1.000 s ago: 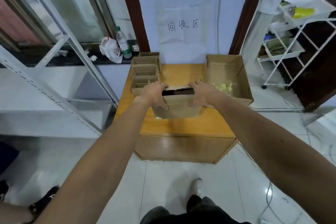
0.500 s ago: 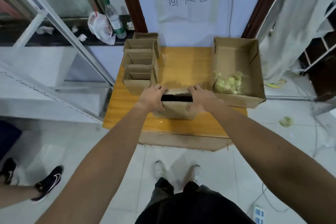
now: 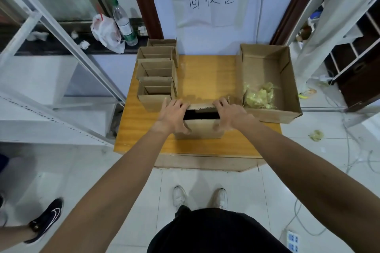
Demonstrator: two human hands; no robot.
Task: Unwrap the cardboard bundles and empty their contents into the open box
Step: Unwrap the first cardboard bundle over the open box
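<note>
Prying the top gap of the cardboard bundle [image 3: 202,129] slightly wider than before, the left hand [image 3: 173,114] and right hand [image 3: 230,115] are keeping fingers [image 3: 181,103] clamped on it; emptying into the open box [image 3: 275,115] is probably nearing.

Pale blue wall [image 3: 160,45], white tiled floor [image 3: 131,187], wooden table [image 3: 207,76].

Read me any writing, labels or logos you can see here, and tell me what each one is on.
"回收区": handwritten on the paper sheet taped to the wall.
Label on the water bottle: too small to read.
Black shoe: a white swoosh mark, no words.
</note>
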